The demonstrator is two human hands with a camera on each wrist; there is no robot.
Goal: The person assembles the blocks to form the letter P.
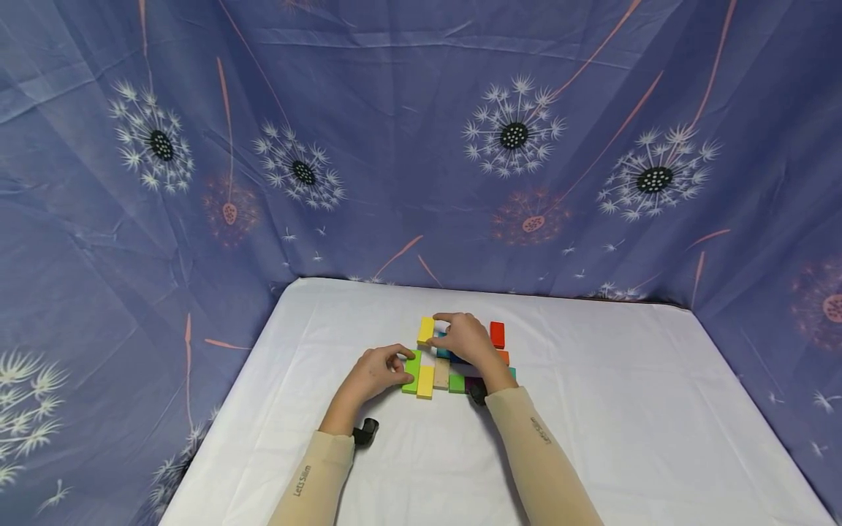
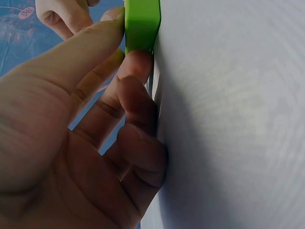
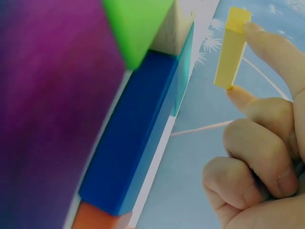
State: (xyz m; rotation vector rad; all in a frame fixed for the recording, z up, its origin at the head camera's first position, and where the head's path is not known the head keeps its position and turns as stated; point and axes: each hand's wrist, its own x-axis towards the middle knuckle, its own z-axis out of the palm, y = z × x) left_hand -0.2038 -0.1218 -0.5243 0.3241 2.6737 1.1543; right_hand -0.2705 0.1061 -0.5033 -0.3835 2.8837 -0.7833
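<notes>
Between thumb and index finger, my right hand (image 1: 468, 340) pinches a yellow block (image 1: 426, 331) by its ends; the right wrist view has this block (image 3: 232, 52) against the backdrop, past the other blocks. My left hand (image 1: 373, 375) grips a long light green block (image 1: 412, 372) at the left of the layout, thumb on its near part and index finger at its far end. In the left wrist view the green block (image 2: 143, 24) stays low against the white cloth, the other fingers curled beneath. A second yellow block (image 1: 425, 382) lies alongside the green one.
Right of it lie a plain wooden block (image 1: 441, 374), a small green block (image 1: 457, 383) and a purple block (image 3: 52, 105). Beyond are blue (image 3: 131, 133), teal (image 3: 182, 71), orange (image 1: 503, 357) and red (image 1: 497, 335) blocks. White cloth (image 1: 625, 409) covers the table; a dandelion-print curtain (image 1: 408, 146) hangs behind.
</notes>
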